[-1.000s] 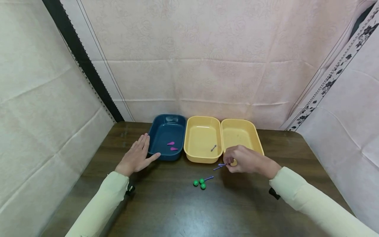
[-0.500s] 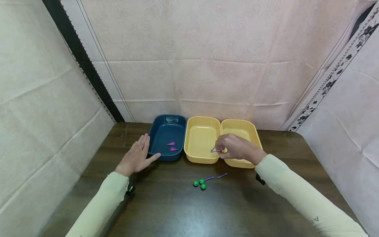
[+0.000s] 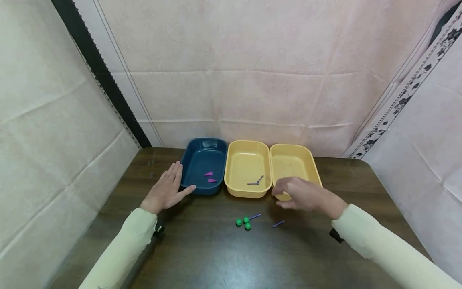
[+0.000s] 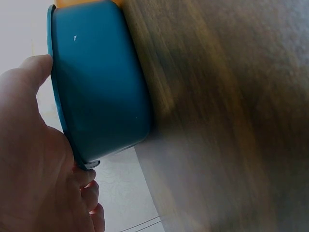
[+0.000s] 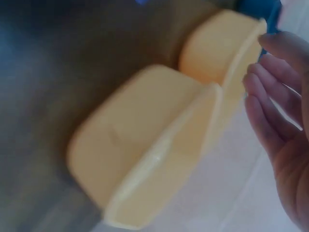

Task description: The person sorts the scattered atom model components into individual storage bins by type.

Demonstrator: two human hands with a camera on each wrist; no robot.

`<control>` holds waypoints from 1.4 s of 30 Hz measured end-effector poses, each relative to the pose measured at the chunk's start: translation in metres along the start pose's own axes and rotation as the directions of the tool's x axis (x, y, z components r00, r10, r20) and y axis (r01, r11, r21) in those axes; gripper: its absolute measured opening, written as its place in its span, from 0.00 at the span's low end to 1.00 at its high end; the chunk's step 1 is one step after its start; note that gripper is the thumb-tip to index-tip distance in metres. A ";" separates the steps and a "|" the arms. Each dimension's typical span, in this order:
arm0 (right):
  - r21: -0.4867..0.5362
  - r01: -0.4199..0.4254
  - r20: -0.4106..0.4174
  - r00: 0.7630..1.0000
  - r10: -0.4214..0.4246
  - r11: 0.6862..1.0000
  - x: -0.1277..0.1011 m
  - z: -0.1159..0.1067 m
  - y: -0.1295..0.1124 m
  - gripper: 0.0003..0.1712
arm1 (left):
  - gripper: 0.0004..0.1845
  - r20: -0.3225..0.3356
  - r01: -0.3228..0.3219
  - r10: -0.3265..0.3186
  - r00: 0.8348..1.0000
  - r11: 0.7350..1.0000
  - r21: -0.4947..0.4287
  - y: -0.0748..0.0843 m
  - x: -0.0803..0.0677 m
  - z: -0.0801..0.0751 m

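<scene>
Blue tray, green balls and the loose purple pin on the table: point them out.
blue tray (image 3: 200, 160), head view, bare floor.
green balls (image 3: 243, 223), head view, cluster's middle.
purple pin (image 3: 278, 224), head view, mid-shaft.

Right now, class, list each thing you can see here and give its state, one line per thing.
left hand: open, flat against the blue tray
right hand: open, holding nothing
blue tray: holds two pink pieces
middle yellow tray: holds two purple pins
right yellow tray: looks empty
green balls: loose on the table

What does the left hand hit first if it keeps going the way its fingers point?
Probably nothing soon: the left hand points along the dark blue plastic tray's left side, toward bare dark wooden table and the pink cloth backdrop. Depth is unclear.
</scene>
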State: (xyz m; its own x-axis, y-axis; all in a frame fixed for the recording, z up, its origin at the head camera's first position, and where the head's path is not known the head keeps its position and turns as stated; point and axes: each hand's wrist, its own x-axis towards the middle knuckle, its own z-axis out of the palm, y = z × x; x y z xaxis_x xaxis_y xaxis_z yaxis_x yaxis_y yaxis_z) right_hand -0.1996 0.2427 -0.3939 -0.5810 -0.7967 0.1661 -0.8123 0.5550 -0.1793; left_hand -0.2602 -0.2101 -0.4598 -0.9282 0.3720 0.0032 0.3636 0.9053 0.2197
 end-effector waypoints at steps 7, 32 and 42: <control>0.032 -0.033 0.140 0.990 0.028 0.999 -0.042 0.030 -0.012 0.12 | 0.57 0.007 0.006 -0.006 1.000 1.000 0.005 -0.001 0.000 -0.002; 0.132 -0.117 0.134 0.986 0.099 0.984 -0.035 0.040 -0.011 0.12 | 0.57 0.007 0.012 -0.012 1.000 1.000 0.006 -0.001 0.001 0.000; 0.102 -0.146 0.104 0.985 0.136 0.984 -0.013 0.017 0.001 0.08 | 0.57 0.002 0.006 -0.006 1.000 1.000 0.004 -0.001 0.001 0.000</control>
State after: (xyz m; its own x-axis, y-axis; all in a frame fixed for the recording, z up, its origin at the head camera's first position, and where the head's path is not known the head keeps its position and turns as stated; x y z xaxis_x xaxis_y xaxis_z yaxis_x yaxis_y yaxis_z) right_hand -0.1921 0.2494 -0.4130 -0.6776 -0.7344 0.0386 -0.7090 0.6384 -0.2995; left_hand -0.2610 -0.2104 -0.4601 -0.9302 0.3671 -0.0004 0.3584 0.9082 0.2161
